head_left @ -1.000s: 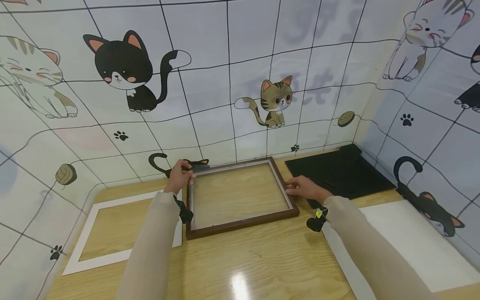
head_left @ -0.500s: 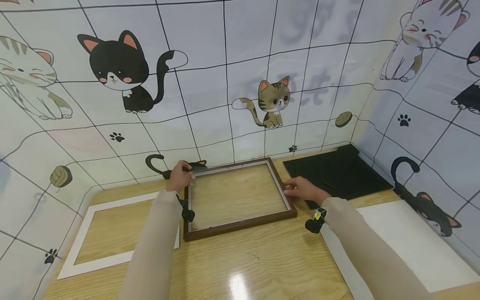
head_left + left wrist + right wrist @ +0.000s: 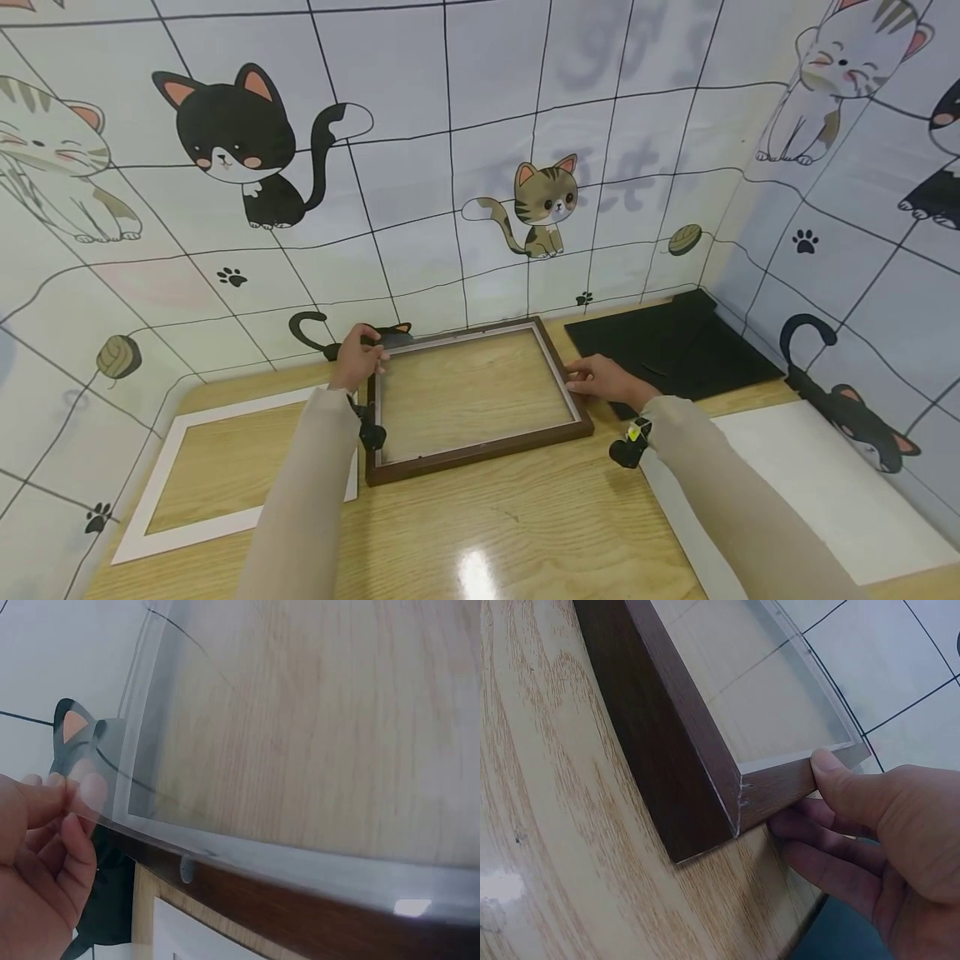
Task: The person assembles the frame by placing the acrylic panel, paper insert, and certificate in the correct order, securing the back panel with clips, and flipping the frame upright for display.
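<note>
A brown wooden picture frame [image 3: 480, 453] lies on the table, its inside showing tabletop through a clear sheet [image 3: 105, 761]. At the far left corner my left hand [image 3: 354, 358] pinches this transparent sheet between thumb and fingers, as the left wrist view shows; the sheet's corner sticks out past the frame there. My right hand [image 3: 606, 379] holds the frame's right side, thumb on top of the rail and fingers curled against its outer side in the right wrist view. Whether the sheet lies flat inside the frame on every side is hard to tell.
Left of the frame lies a white mat border [image 3: 153, 483], partly under my left forearm. A black board [image 3: 667, 342] lies at the back right. Large white sheets [image 3: 832, 492] lie at the right under my right forearm. A cat-print wall covering [image 3: 420, 192] rises behind the table.
The view has shifted slightly, so everything appears a little further left. Both hands keep their places on the sheet and frame.
</note>
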The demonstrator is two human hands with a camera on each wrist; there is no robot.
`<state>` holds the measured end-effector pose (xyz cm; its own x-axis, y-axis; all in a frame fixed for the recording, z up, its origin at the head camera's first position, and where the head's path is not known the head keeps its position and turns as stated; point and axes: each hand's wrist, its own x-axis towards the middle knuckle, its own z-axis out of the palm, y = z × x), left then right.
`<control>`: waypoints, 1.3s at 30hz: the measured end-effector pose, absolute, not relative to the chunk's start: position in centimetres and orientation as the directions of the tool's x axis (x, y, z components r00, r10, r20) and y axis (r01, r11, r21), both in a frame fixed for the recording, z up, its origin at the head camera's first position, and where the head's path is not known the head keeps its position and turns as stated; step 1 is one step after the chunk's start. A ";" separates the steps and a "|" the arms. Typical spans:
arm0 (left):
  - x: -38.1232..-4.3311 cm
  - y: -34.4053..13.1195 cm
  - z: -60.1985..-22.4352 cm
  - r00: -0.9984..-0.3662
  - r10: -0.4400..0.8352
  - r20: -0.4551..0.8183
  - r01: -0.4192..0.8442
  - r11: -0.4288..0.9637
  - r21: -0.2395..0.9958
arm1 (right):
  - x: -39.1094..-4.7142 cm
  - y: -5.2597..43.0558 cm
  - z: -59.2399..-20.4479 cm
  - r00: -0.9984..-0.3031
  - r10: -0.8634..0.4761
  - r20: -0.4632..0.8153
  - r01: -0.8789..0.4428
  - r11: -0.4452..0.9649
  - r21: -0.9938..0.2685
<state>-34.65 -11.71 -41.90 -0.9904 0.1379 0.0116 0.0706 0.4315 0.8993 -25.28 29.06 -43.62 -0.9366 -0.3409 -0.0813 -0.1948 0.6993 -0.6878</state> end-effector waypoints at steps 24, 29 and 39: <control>-35.3 -12.0 -43.6 -0.993 0.106 0.042 0.094 0.547 0.832 | -25.1 29.0 -43.7 -0.939 -0.335 -0.081 -0.195 0.710 -0.677; -36.6 -12.8 -45.1 -0.993 0.106 0.048 0.100 0.571 0.815 | -25.1 29.0 -43.6 -0.937 -0.341 -0.079 -0.201 0.709 -0.676; -34.8 -12.5 -43.3 -0.985 0.164 0.046 0.150 0.707 0.691 | -25.1 29.0 -43.4 -0.935 -0.345 -0.075 -0.204 0.702 -0.683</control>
